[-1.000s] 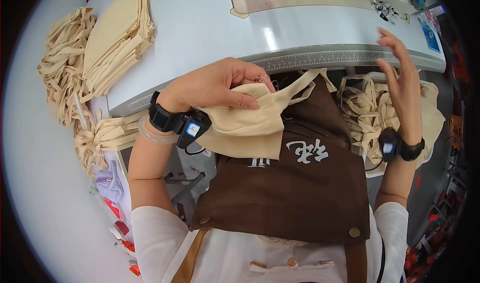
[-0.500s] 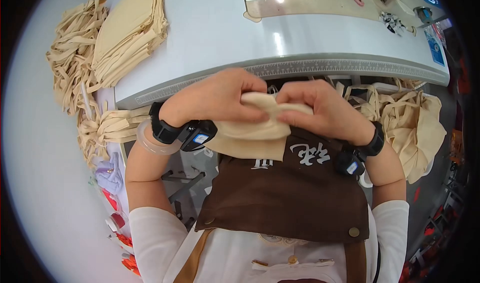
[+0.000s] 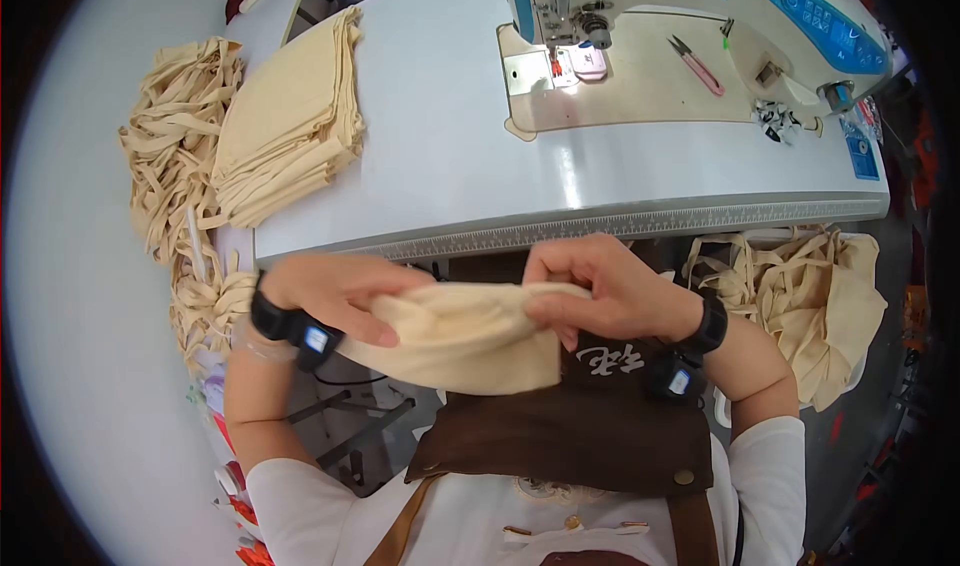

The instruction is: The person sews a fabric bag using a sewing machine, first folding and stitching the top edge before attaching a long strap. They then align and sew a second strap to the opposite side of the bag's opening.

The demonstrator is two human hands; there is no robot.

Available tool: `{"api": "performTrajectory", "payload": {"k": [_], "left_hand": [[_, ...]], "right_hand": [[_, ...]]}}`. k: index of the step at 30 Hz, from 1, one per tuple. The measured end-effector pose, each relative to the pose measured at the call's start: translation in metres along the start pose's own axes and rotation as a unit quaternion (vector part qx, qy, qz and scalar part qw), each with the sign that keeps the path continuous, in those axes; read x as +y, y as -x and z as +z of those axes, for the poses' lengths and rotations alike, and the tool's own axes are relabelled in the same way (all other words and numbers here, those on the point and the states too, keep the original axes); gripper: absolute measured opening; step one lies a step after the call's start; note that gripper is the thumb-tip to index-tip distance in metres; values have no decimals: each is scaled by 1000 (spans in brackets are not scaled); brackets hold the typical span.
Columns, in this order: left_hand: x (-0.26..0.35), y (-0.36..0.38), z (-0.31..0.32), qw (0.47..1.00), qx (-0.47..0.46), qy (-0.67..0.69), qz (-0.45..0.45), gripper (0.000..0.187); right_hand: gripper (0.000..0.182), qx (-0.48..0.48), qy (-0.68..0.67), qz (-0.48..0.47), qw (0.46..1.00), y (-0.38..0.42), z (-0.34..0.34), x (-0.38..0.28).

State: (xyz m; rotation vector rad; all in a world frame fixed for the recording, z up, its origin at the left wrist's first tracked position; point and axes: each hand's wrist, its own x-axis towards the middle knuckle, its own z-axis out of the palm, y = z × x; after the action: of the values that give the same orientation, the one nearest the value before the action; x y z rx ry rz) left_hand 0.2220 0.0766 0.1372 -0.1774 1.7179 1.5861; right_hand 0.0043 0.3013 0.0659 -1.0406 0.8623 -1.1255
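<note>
A folded piece of cream cloth (image 3: 470,351) is held in front of my brown apron (image 3: 560,436), below the table's near edge. My left hand (image 3: 355,291) grips its left end, thumb on top and the other fingers partly hidden. At the upper right corner, my right hand (image 3: 590,291) pinches the cloth between thumb and bent fingers. The upper edge of the cloth gapes a little between the hands, showing a fold inside. Its lower edge hangs over the apron.
A sewing machine (image 3: 740,16) stands on the white table (image 3: 430,156), with pink thread snips (image 3: 697,66) on its bed. Flat cream cloth pieces are stacked (image 3: 290,116) at left, beside a heap of cream straps (image 3: 180,136). Cream bags (image 3: 810,296) fill a bin at right.
My hands have moved apart, the left one going left, spreading the cloth wider between them. The view has shifted up, so the sewing machine now shows.
</note>
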Motion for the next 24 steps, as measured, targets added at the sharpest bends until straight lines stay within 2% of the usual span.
{"api": "performTrajectory", "payload": {"k": [2,3,5,6,7,8,11,12,14,15,16,17,18,19,21,22,24], "left_hand": [[27,15,-12,966,145,-200,-78,40],[47,17,-18,936,228,-237,-123,33],[37,9,-51,876,347,-332,-52,31],[33,-1,-71,820,392,-417,-13,30],[54,-16,-74,762,403,-494,-116,35],[48,-27,-81,696,438,-562,-88,38],[44,-50,-99,474,507,-704,146,33],[52,-58,-81,514,546,-644,151,32],[49,-80,-35,627,587,-475,194,30],[35,-98,-17,677,573,-418,197,31],[20,-118,4,671,590,-410,181,33],[8,-133,12,680,563,-442,158,40],[3,-143,16,764,513,-385,61,48],[-7,-153,19,741,545,-382,88,48],[-22,-168,23,691,602,-373,145,50],[-25,-169,26,705,600,-346,152,48],[-26,-165,27,716,570,-365,171,50]], "right_hand": [[20,43,39,2,998,-20,-5,9],[20,65,58,6,996,-31,-9,13],[22,134,95,1,986,-55,-20,19],[20,184,157,-36,970,-70,-30,27],[18,231,218,-72,946,-80,-39,33],[17,250,215,-59,942,-86,-46,32],[13,293,203,-27,934,-88,-61,29],[12,298,196,-19,934,-84,-68,29],[12,302,195,2,933,-78,-74,30],[13,302,203,14,931,-77,-77,29],[14,298,213,27,930,-76,-79,28],[16,303,218,26,927,-75,-79,28],[18,306,224,25,925,-74,-79,28],[21,310,229,24,922,-73,-81,29],[27,273,333,-36,902,-69,-97,36],[30,251,383,-63,887,-67,-103,39],[36,239,359,-8,902,-63,-112,29]]}}
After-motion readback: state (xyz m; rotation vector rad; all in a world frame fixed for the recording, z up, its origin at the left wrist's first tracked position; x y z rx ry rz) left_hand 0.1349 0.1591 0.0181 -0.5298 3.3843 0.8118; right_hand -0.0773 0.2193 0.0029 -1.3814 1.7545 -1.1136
